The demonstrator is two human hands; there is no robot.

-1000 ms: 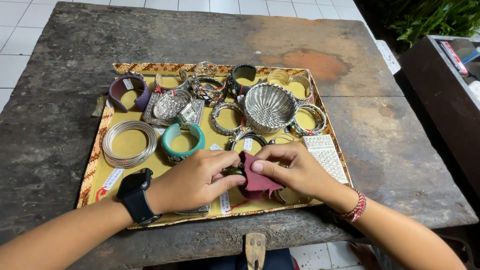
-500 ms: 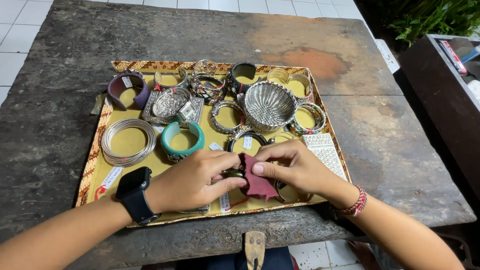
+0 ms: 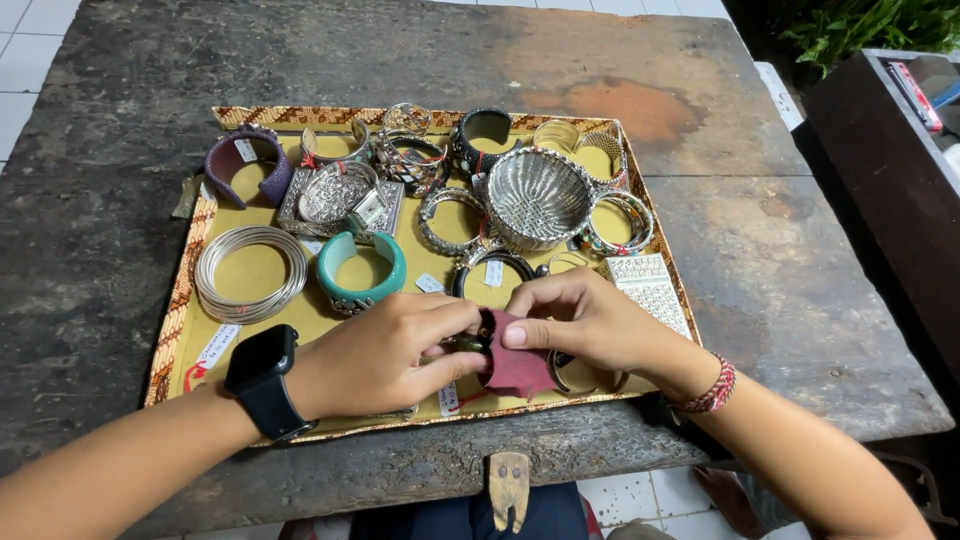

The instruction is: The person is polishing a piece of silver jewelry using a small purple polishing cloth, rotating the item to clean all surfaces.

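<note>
Over tray [image 3: 190, 300]: small dark-red cloth [image 3: 517, 365], folded, pinched by fingers [image 3: 520, 335].

Dark, weathered wooden table [image 3: 820, 290] under a yellow tray [image 3: 190, 345] with patterned rim. On the tray: turquoise cuff [image 3: 362, 270], stacked silver bangles [image 3: 250, 272], purple cuff [image 3: 248, 165], silver mesh bowl [image 3: 537, 198], beaded white cuff [image 3: 645, 288]. Green plant [image 3: 860, 22] at far right.
</note>
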